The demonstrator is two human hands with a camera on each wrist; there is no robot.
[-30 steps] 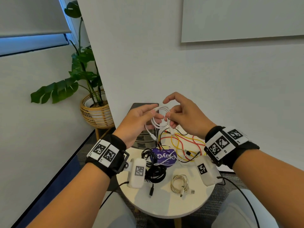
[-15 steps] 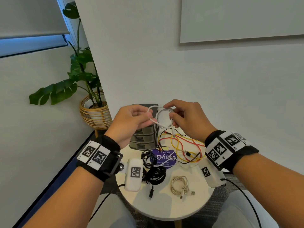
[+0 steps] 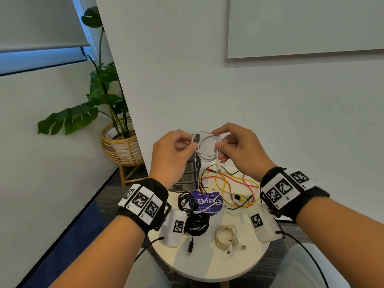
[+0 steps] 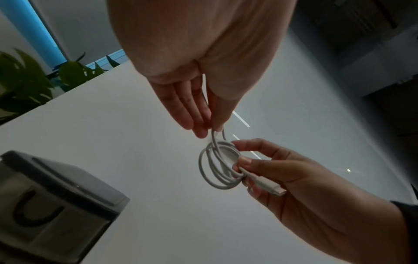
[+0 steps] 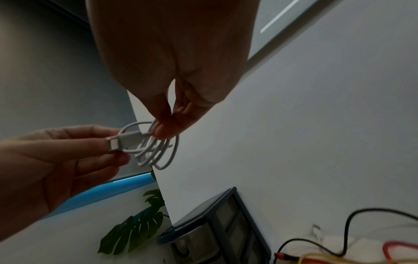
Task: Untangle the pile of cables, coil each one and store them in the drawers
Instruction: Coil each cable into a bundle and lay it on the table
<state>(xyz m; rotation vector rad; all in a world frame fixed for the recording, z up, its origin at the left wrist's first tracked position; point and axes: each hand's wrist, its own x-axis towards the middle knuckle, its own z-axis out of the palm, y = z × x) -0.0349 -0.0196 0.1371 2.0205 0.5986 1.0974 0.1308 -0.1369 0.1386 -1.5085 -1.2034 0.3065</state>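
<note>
On the round table [image 3: 207, 265] lie a cream coil [image 3: 226, 235] and a black bundle [image 3: 196, 222]. Above them, left hand [image 3: 172, 151] and right hand [image 3: 239, 150] each pinch the white cable [image 3: 207, 147] (several loops), held up before the drawers [image 3: 190, 175].

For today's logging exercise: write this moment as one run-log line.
step: coiling | left hand: pinches plug end | right hand: holds white cable coil | drawers: shut | tangle: remains
</note>
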